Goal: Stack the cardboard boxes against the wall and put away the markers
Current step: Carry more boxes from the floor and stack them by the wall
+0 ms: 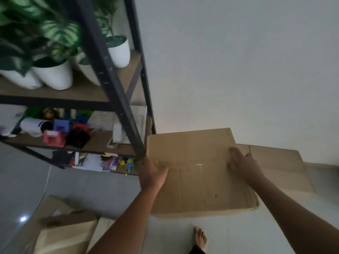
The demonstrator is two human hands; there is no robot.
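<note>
A closed brown cardboard box (194, 173) is held up in front of the white wall, beside the shelf's right post. My left hand (153, 174) grips its left edge with the thumb on top. My right hand (243, 165) holds its right edge, fingers over the top. Behind it, to the right, a flatter cardboard box (278, 162) lies against the wall. More cardboard boxes (60, 231) lie on the floor at the lower left. No markers can be made out; small coloured items (117, 163) on the lowest shelf are too blurred to name.
A black metal shelf unit (117, 92) stands at the left, close to the held box. It carries white plant pots (53, 74) and coloured clutter (58, 131). The grey tiled floor (88, 189) spreads below. My bare foot (200, 237) is near the bottom edge.
</note>
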